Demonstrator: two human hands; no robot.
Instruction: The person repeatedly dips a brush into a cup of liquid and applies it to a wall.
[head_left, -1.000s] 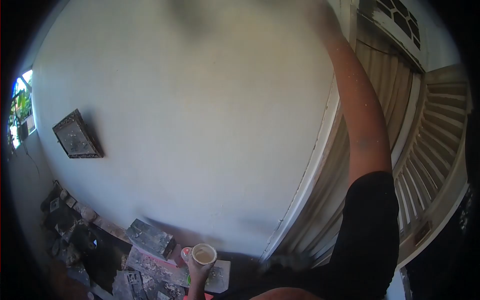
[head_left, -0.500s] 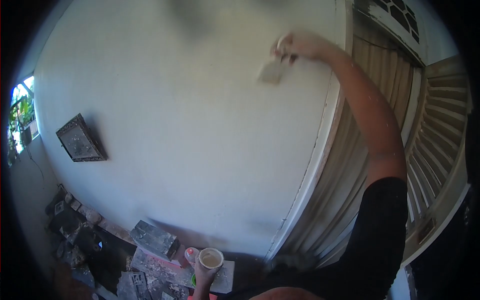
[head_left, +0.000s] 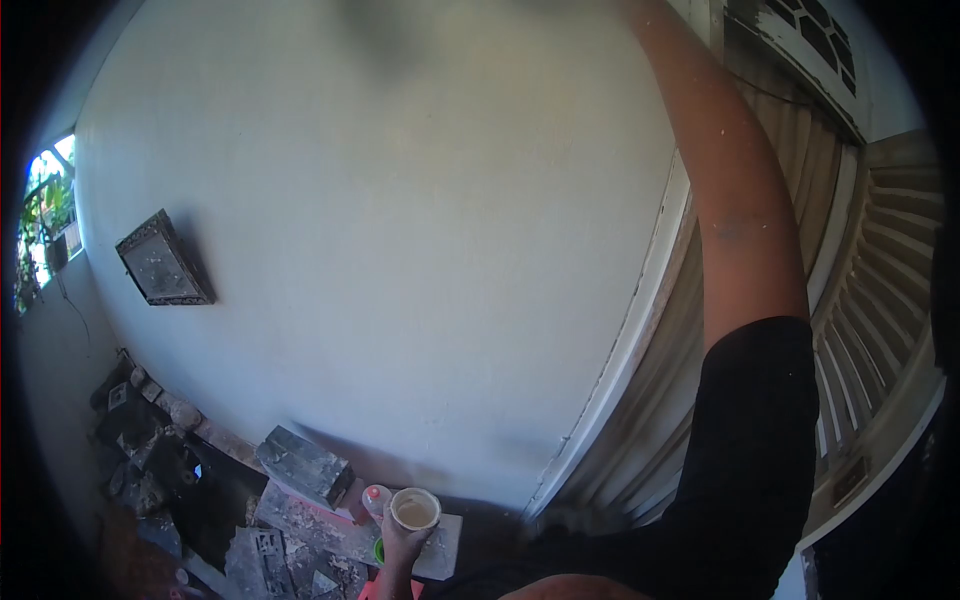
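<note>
My left hand [head_left: 402, 545] is closed around a pale round tub [head_left: 415, 509] with whitish contents, low in the view. Beside it stands a clear bottle with a red cap [head_left: 375, 496]. Part of a green round item [head_left: 379, 551] shows at the wrist. My right arm [head_left: 735, 180] stretches up along the right side, in front of the white wall [head_left: 400, 250]. Its hand lies beyond the top edge, so neither the fingers nor anything in them can be seen.
A framed picture [head_left: 165, 262] hangs tilted on the left of the wall. A dark box [head_left: 305, 466] sits on a dusty board [head_left: 440, 555] below. Rubble and blocks [head_left: 150, 440] fill the lower left. A curtained doorway [head_left: 640, 400] and a louvred shutter [head_left: 880, 270] are at right.
My right hand, which held a flat, pale brush-like tool against the wall, has moved up out of view. My left hand still holds the tub, and the view has shifted slightly.
</note>
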